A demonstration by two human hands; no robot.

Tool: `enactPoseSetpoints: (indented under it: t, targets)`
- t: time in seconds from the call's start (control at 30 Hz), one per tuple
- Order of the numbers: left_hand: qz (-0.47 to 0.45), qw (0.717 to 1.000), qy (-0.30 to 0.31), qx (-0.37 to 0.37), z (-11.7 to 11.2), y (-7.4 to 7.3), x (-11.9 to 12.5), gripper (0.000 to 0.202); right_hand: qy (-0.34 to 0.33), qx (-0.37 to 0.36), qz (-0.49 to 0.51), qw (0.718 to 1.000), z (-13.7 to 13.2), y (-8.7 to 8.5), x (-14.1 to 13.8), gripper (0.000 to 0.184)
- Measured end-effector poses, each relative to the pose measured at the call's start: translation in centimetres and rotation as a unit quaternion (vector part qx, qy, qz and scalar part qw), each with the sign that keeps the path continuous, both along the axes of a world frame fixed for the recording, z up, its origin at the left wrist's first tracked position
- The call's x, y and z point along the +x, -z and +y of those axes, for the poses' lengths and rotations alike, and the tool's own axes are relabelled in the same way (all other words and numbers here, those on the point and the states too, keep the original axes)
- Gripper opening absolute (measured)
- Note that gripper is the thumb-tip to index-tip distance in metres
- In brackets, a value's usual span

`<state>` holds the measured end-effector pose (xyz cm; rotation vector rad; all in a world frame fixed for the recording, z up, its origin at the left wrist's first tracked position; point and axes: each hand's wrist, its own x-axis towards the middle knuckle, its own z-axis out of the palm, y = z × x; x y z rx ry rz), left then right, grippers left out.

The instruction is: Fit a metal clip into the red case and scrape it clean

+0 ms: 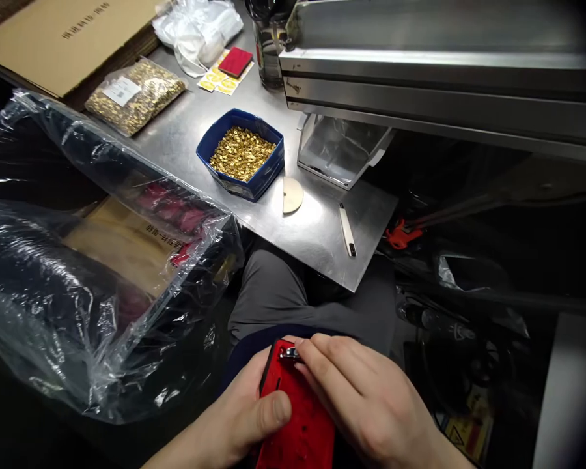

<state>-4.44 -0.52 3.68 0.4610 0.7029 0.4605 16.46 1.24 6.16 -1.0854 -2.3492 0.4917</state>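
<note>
Low in front of my lap is a red plastic housing with a dark side edge and small holes in its face. My left hand grips it along the left side, thumb pressed flat on the face. The fingers of my right hand are closed around a small shiny metal tool, which looks like a nail clipper. Its tip rests at the upper left corner of the housing. Most of the tool is hidden under my fingers.
On the metal table are a blue bin of small brass pieces, a cream half-disc, a white-handled cutter and a clear tray. A plastic-lined crate stands left; a metal beam spans the upper right.
</note>
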Motion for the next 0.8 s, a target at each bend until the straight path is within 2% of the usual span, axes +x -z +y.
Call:
enactPoseSetpoints:
  t: [0.13, 0.23, 0.27, 0.33, 0.4, 0.47, 0.5, 0.57, 0.7, 0.8]
  targets:
    - [-0.013, 1.000, 0.014, 0.007, 0.6, -0.3, 0.4, 0.075, -0.030, 0.026, -0.036, 0.999, 0.3, -0.5, 0.0, 0.029]
    - [-0.040, 0.999, 0.009, 0.011, 0.4, -0.1, 0.6, 0.073, -0.039, -0.027, 0.014, 0.999, 0.6, -0.5, 0.6, 0.027]
    - [-0.040, 0.999, 0.004, 0.010, 0.2, 0.1, 0.7, 0.075, -0.010, -0.061, 0.051, 0.997, 0.7, -0.4, 1.0, 0.024]
    - [-0.031, 0.999, -0.004, -0.003, -0.3, 0.5, 0.6, 0.078, 0.119, -0.144, 0.111, 0.976, 0.8, 0.1, 1.9, 0.019]
    - [-0.028, 0.999, -0.003, -0.021, -0.8, 1.0, 0.5, 0.082, 0.265, -0.216, 0.122, 0.932, 0.6, 0.6, 2.6, 0.016]
    - [-0.037, 0.999, 0.008, -0.039, -1.0, 1.2, 0.4, 0.087, 0.336, -0.264, 0.109, 0.898, 0.2, 0.8, 2.9, 0.020]
    - [-0.036, 0.998, 0.007, -0.043, -1.0, 1.2, 0.4, 0.089, 0.337, -0.276, 0.103, 0.894, -0.1, 0.7, 2.9, 0.023]
    - [-0.039, 0.998, -0.002, -0.039, -0.8, 1.1, 0.5, 0.088, 0.309, -0.274, 0.094, 0.906, -0.8, 0.2, 2.3, 0.024]
    - [-0.080, 0.996, -0.027, -0.039, -0.3, 0.5, 0.8, 0.075, 0.175, -0.239, 0.097, 0.950, -1.9, -0.9, 0.5, 0.022]
    - [-0.107, 0.993, -0.022, -0.047, -0.2, 0.1, 0.9, 0.074, 0.134, -0.205, 0.123, 0.962, -2.1, -1.0, -0.6, 0.024]
